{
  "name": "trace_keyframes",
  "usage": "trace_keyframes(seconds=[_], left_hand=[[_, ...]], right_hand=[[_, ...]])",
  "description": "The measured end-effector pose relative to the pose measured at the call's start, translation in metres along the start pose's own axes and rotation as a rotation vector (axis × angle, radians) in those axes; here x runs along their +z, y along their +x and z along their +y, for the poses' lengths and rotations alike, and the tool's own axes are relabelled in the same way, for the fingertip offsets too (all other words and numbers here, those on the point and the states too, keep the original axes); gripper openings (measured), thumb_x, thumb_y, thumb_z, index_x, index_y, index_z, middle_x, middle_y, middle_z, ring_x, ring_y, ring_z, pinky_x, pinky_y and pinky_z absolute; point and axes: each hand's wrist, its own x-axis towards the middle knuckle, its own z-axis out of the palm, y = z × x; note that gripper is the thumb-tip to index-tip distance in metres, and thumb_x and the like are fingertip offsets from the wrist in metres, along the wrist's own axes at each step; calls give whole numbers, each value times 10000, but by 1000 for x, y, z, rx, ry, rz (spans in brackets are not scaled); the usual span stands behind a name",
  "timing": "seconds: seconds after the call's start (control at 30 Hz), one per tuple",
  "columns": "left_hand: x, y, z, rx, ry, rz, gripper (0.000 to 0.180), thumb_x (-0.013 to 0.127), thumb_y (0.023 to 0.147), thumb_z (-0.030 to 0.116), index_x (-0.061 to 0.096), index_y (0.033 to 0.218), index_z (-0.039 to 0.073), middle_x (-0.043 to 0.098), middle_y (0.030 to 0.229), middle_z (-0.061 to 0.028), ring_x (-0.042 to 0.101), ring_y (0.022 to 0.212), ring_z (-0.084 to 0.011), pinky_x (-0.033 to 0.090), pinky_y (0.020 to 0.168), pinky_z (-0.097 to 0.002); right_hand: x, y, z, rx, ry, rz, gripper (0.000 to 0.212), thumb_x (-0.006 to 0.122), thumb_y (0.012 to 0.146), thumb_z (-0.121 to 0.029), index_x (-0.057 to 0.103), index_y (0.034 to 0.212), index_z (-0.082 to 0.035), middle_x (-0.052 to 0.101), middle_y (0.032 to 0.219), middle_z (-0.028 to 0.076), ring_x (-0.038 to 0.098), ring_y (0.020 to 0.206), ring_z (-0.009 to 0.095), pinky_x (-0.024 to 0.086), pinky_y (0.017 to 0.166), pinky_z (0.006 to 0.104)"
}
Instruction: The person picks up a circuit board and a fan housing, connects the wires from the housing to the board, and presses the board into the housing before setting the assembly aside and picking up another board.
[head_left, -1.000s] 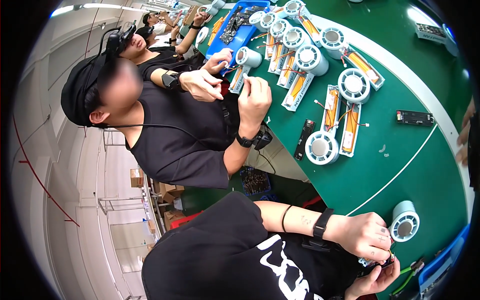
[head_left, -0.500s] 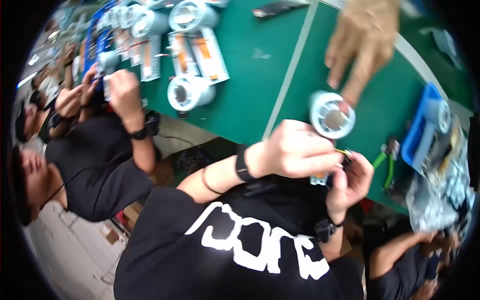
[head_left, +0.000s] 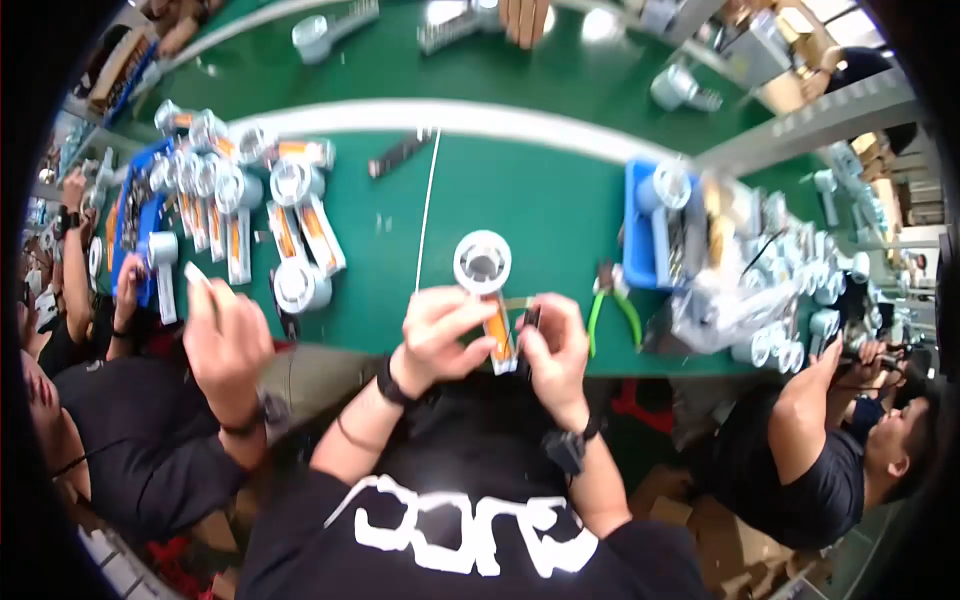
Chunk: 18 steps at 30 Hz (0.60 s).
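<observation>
Before me, a light-blue handheld fan housing (head_left: 482,262) has its round head pointing away and its handle toward me. An orange part (head_left: 496,328) shows in the opened handle. My left hand (head_left: 437,332) is closed at the left edge of the handle, thumb and fingertips against it. Just right of the handle, my right hand (head_left: 557,352) pinches a small dark part (head_left: 531,318), partly hidden by the fingers. A thin yellowish wire (head_left: 517,302) spans from the handle area to the right hand.
Green-handled pliers (head_left: 612,305) lie right of my hands, by a blue bin (head_left: 640,262) and a clear plastic bag (head_left: 715,310). Several fan housings (head_left: 290,185) rest at left. A dark tool (head_left: 398,155) lies farther back. Co-workers sit on both sides.
The view has swung level and wider. Another person's hand, which was touching the fan head, is away from it. My hands stay close together at the handle.
</observation>
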Motion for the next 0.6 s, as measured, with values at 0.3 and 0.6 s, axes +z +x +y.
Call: trace_keyframes(seconds=[0.3, 0.6], left_hand=[[16, -2, -6, -401, 152, -71, 581, 842, 762, 154, 581, 1266, 30, 619, 1146, -119, 610, 1095, -238, 520, 874, -310], [27, 18, 3, -594, -333, -45, 634, 860, 758, 110, 539, 1300, 36, 608, 1244, -140, 621, 1142, -227, 551, 898, -329]], right_hand=[[2, -8, 11, -98, -119, -5, 371, 694, 903, -38, 548, 1243, -15, 681, 933, 82, 670, 841, 117, 554, 742, 288], [22, 5, -4, -151, -296, -5, 497, 796, 847, -120, 541, 1261, -21, 685, 1059, 80, 670, 920, 134, 561, 783, 304]])
